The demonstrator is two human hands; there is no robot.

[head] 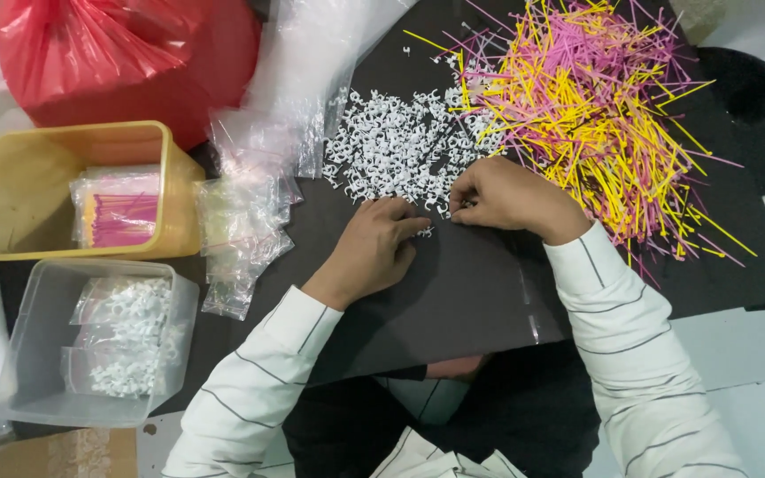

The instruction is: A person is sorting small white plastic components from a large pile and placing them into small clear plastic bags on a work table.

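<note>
A heap of small white plastic pieces [396, 146] lies on a black sheet [453, 292]. My left hand [372, 248] rests on the sheet at the heap's near edge, fingers curled, its fingertips touching a few white pieces. My right hand [506, 196] sits just to the right, fingers bent down and pinching at white pieces by the heap. A big pile of thin pink and yellow sticks [582, 106] spreads behind and to the right of my right hand. What exactly lies between the fingers is hidden.
Small clear plastic bags [245, 226] lie left of the heap. A yellow tub [24, 204] holds bagged pink sticks. A clear tub [33, 354] holds bagged white pieces. A red plastic bag [126, 53] sits at the back left.
</note>
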